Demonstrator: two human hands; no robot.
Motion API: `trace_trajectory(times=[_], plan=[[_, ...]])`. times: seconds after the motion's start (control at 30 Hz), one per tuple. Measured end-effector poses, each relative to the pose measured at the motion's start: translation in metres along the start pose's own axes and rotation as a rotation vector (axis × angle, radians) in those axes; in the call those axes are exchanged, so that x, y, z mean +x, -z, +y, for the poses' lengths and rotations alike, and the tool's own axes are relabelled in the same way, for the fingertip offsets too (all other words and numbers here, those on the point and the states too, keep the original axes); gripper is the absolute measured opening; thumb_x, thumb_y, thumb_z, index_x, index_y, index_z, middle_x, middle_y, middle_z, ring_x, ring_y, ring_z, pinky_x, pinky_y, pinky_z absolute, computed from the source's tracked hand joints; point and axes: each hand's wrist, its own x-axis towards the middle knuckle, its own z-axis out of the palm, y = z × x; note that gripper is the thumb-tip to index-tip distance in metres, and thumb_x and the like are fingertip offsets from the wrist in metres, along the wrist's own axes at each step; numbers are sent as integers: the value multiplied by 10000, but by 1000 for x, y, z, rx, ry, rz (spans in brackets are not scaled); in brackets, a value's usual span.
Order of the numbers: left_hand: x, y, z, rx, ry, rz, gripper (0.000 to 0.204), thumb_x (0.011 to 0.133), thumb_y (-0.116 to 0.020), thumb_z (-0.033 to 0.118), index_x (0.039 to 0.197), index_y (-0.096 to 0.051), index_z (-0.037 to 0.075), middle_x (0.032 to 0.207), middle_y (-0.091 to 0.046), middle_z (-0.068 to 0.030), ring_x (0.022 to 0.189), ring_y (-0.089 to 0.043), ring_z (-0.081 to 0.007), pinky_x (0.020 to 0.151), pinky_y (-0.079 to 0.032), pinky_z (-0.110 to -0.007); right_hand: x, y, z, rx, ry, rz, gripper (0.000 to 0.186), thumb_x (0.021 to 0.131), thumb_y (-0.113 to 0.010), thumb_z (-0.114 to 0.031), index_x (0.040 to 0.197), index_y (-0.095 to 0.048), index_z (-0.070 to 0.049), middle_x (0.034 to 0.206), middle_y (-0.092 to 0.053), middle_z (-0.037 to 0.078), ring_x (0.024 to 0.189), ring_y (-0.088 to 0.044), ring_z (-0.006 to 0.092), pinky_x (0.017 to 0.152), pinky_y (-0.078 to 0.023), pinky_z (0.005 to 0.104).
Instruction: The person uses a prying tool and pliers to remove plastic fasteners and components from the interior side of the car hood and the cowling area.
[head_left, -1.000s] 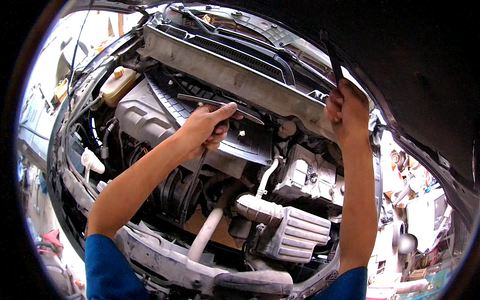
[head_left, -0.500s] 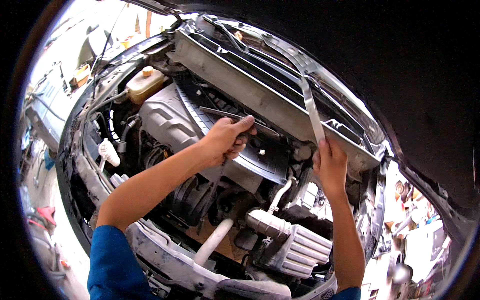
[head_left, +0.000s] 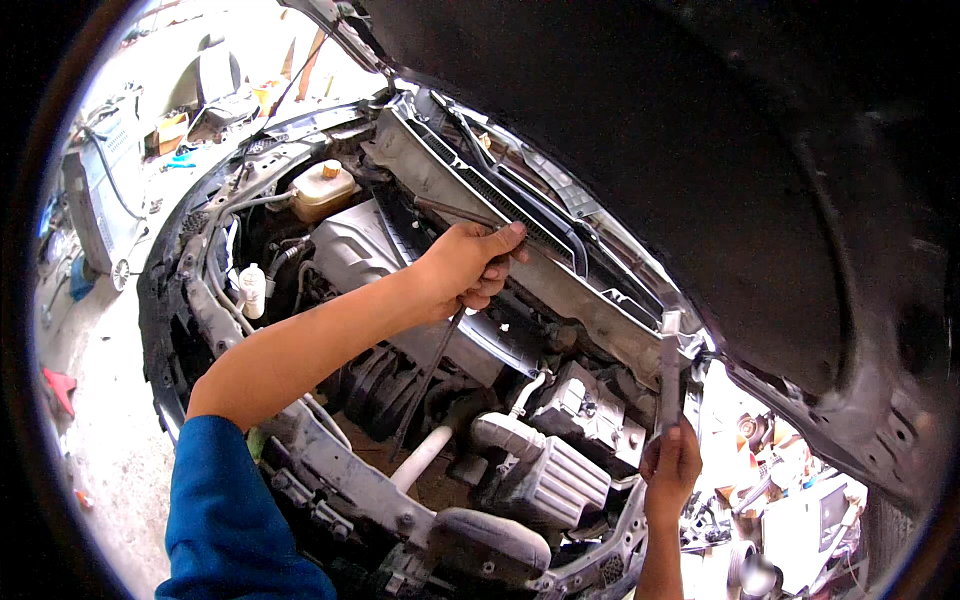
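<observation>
My left hand [head_left: 472,268] is closed, thumb on top, around a dark metal rod [head_left: 425,380] above the engine. One long thin length slants down from the fist toward the front of the bay; a shorter piece sticks out at the upper left of the fist. The grip hides how these parts join. My right hand [head_left: 672,468] is closed around the lower end of a flat silvery metal bar [head_left: 670,375], held upright by the right side of the bay. Beneath my left hand lies the grey engine cover [head_left: 350,243].
A tan reservoir with a yellow cap [head_left: 325,192] and a white bottle [head_left: 252,290] sit at the left. The ribbed air filter box [head_left: 560,482] and battery [head_left: 585,400] are at the right. The raised hood [head_left: 640,130] hangs overhead, beyond the cowl panel [head_left: 560,285].
My right hand has come down and nearer with the silvery bar, away from the cowl. My left hand keeps its grip on the rod. The whole view has shifted.
</observation>
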Motion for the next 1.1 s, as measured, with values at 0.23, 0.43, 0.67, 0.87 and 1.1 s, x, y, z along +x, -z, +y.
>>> trace_trajectory(times=[0.23, 0.43, 0.67, 0.87, 1.1], plan=[[-102, -33, 55, 110, -95, -14, 379, 963, -527, 429, 906, -553, 55, 545, -333, 58, 403, -261, -46, 361, -170, -219, -84, 42, -73, -48, 185, 170, 403, 1015, -455, -298, 1212, -546, 42, 590, -433, -25, 467, -350, 32, 414, -245, 213], [-168, -59, 68, 191, -152, 71, 372, 965, -531, 418, 896, -554, 54, 538, -334, 61, 407, -277, -36, 360, -170, -213, -114, 73, -85, 90, 281, 284, 497, 1002, -460, -385, 1232, -506, 53, 609, -455, -11, 476, -372, 42, 434, -280, 209], [-211, -105, 80, 343, -175, 134, 363, 957, -552, 405, 796, -517, 82, 530, -331, 61, 404, -276, -43, 360, -180, -218, -150, 72, -50, -33, 205, -35, 317, 958, -552, -280, 1124, -593, -13, 762, -576, 62, 637, -530, 123, 602, -447, 274], [-219, -146, 66, 542, -167, 261, 425, 943, -566, 439, 869, -556, 21, 538, -328, 58, 403, -257, -44, 373, -169, -229, -152, 65, -17, 294, 62, -100, 317, 961, -575, -230, 1166, -572, 11, 731, -508, -11, 594, -422, 48, 530, -342, 211], [-208, -178, 84, 975, -211, 204, 396, 961, -538, 429, 883, -569, 42, 570, -363, 58, 423, -297, -41, 394, -209, -225, -160, 59, -24, 541, -67, -129, 330, 966, -555, -166, 1253, -520, -9, 690, -460, -44, 576, -383, 27, 509, -322, 201]])
